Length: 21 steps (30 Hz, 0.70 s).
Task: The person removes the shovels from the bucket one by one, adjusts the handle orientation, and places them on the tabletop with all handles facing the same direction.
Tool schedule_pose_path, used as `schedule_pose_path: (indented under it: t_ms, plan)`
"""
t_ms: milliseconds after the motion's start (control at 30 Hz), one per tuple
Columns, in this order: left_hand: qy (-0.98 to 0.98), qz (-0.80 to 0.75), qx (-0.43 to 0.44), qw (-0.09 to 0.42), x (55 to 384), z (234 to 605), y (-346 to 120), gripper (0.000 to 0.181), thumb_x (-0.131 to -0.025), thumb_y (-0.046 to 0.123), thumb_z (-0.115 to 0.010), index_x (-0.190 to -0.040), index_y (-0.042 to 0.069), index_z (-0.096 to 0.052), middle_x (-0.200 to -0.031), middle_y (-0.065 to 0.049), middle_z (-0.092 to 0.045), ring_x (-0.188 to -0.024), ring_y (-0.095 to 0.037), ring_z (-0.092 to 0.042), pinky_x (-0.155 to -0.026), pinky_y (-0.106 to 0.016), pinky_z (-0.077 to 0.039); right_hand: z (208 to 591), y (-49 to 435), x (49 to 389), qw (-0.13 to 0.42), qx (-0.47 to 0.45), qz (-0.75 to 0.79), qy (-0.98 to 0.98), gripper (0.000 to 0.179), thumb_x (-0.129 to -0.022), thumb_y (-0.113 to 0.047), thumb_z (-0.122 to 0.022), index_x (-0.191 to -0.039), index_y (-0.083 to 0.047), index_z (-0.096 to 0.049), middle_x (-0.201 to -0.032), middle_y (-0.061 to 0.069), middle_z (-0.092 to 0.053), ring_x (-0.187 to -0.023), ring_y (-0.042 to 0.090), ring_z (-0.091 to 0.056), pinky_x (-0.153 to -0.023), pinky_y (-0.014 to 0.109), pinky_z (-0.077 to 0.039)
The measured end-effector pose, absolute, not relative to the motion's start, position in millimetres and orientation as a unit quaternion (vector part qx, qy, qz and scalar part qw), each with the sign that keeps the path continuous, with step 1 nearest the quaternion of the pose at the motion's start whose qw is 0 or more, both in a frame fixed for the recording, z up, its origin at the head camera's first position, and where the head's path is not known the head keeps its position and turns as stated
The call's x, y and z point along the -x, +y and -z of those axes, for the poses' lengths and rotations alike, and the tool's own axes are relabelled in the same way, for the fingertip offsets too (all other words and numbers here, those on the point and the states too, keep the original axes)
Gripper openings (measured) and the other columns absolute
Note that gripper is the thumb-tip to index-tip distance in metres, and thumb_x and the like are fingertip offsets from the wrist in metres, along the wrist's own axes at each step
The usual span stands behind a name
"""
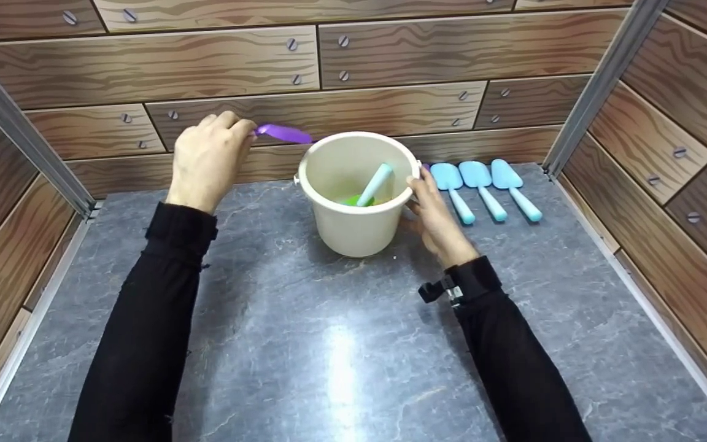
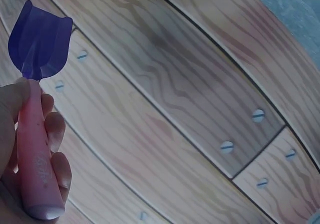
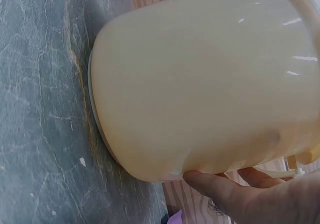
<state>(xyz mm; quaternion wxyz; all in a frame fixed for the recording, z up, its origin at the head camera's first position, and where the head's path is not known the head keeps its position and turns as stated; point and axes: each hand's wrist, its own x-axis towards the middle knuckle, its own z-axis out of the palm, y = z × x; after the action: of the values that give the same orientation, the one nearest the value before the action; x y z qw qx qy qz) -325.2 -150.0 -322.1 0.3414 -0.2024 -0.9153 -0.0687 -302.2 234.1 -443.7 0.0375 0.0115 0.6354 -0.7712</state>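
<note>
My left hand [image 1: 209, 156] is raised left of the bucket and grips a toy shovel by its pink handle [image 2: 37, 154]. The shovel's purple blade [image 1: 284, 133] points right, close to the rim. A cream bucket [image 1: 356, 230] stands upright on the table. My right hand [image 1: 436, 218] rests against its right side near the rim, fingers touching the outer wall; part of them is hidden. Inside the bucket, a light blue handle [image 1: 375, 184] leans up from a green thing [image 1: 353, 200]. The rest of the contents is hidden by the wall.
Light blue toy shovels [image 1: 447, 178] [image 1: 476, 175] [image 1: 507, 175] lie in a row right of the bucket. A bit of purple [image 1: 425, 166] shows behind my right fingers. Wood-patterned walls [image 1: 224, 67] enclose the grey marbled table [image 1: 280, 344] at the back and sides.
</note>
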Motion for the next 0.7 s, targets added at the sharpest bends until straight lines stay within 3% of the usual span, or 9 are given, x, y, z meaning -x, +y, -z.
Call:
schedule_pose_path:
  t_ms: [700]
  plan:
    - [-0.942, 0.044, 0.177, 0.281, 331, 372, -175, 0.014, -0.113, 0.012, -0.074, -0.119, 0.001, -0.080, -0.116, -0.022, -0.087, -0.108, -0.049, -0.080, -0.085, -0.065, -0.066, 444, 233, 302, 0.035, -0.011, 0.772, 0.634, 0.092, -0.116, -0.042, -0.051, -0.191, -0.027, 0.000, -0.200, 0.014, -0.008, -0.184, 0.050, -0.017, -0.145, 0.080, -0.024]
